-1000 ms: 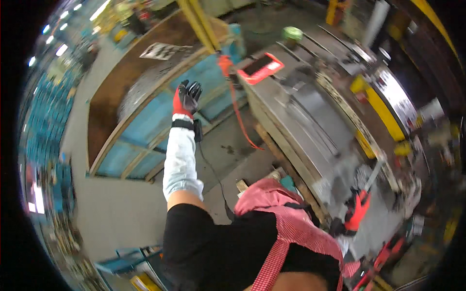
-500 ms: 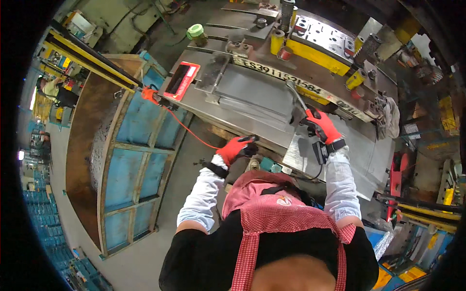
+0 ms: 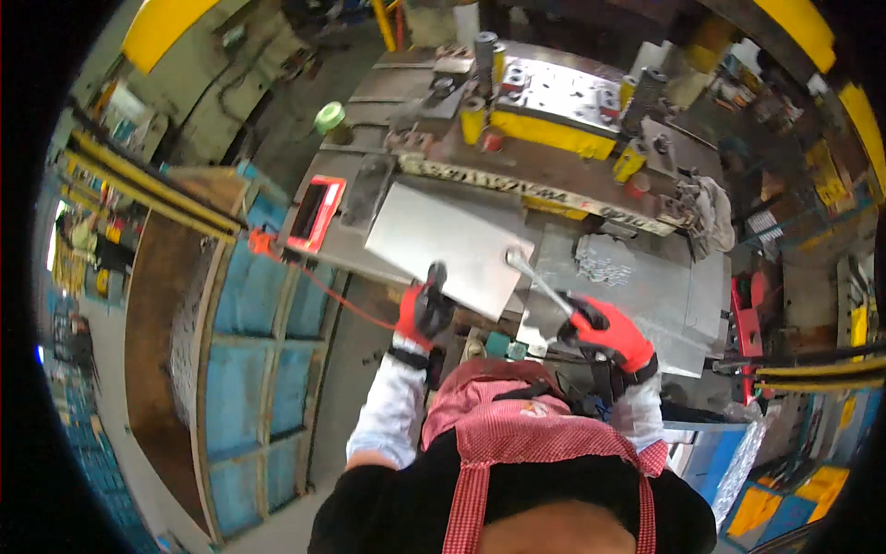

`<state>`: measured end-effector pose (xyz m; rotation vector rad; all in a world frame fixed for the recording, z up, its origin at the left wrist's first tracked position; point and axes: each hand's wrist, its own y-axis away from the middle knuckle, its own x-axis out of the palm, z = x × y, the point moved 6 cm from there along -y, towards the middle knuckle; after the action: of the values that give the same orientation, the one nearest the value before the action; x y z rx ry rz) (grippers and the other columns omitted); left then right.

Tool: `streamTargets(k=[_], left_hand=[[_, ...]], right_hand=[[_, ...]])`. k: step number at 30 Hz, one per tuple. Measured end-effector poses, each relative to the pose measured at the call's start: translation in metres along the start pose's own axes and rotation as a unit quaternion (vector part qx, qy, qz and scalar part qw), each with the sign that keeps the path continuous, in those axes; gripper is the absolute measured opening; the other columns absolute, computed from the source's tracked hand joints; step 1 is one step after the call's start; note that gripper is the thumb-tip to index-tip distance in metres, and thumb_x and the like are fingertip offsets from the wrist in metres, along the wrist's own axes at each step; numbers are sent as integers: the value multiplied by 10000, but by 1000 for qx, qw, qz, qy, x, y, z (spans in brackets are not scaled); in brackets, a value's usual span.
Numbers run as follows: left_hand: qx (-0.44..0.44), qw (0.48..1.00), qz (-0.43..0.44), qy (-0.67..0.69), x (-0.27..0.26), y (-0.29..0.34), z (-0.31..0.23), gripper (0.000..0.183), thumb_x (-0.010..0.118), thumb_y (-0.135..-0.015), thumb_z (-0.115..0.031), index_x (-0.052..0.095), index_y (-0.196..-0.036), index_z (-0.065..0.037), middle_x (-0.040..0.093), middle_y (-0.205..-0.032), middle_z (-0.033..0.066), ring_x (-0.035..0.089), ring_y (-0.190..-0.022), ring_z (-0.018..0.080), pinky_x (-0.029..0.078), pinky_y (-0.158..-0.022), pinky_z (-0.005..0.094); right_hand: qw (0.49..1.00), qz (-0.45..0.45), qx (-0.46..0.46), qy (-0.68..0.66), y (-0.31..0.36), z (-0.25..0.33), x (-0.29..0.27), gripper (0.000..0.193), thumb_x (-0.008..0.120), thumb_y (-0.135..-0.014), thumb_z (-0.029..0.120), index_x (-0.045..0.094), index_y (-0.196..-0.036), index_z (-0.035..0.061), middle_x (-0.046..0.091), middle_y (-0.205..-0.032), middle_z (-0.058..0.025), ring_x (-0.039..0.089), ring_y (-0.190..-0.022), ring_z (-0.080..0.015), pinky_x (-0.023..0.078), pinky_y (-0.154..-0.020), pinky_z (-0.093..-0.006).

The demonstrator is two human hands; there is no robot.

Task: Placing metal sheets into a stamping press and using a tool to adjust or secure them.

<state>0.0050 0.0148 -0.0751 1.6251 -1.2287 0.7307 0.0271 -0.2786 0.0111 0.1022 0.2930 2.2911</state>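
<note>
Sheet (image 3: 438,235) is mid-frame over the desk (image 3: 349,251), with the tool's (image 3: 546,288) head on its right end. Right hand (image 3: 604,334) is wrapped round the tool; left hand (image 3: 427,312) is at the sheet's lower edge, can't tell if it's actually gripping. If the head slips, I reckon that end drops.

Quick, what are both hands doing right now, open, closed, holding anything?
Left hand: at the near edge of the metal sheet; whether it grips can't be told.
Right hand: closed, holding a long-handled tool.
</note>
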Motion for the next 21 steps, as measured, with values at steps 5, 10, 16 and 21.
streamTargets(k=[5, 10, 16, 21], left_hand=[[293, 555, 201, -752, 93, -5, -21, 367, 443, -808, 11, 492, -1171, -10, 547, -1122, 154, 576, -895, 271, 465, -771, 360], [163, 772, 326, -520, 188, -114, -2, 199, 531, -811, -127, 572, -979, -28, 602, -837, 74, 575, -761, 197, 450, -671, 318], [423, 292, 303, -803, 227, -236, 3, 226, 443, -856, -210, 604, -844, -53, 630, -805, 112, 605, -717, 239, 468, -649, 317], [232, 559, 198, -771, 198, -267, -7, 352, 443, -882, -329, 604, -912, -17, 639, -834, 102, 589, -724, 191, 449, -673, 289]], right_hand=[[997, -26, -9, -78, 46, 2, -7, 663, 615, -703, 134, 358, -1301, 9, 588, -927, -101, 546, -857, -172, 420, -818, -300], [972, -149, -10, -184, 48, 21, -12, 616, 568, -721, 103, 366, -1299, 40, 592, -869, -80, 517, -708, -98, 421, -630, -215], [958, -187, -35, -215, 2, 31, -17, 440, 568, -803, 133, 430, -1209, 34, 556, -795, -41, 435, -516, -60, 359, -448, -208], [968, -192, -64, -146, -17, 46, -25, 429, 595, -808, 154, 462, -1195, 27, 504, -727, 5, 443, -518, -58, 350, -446, -213]])
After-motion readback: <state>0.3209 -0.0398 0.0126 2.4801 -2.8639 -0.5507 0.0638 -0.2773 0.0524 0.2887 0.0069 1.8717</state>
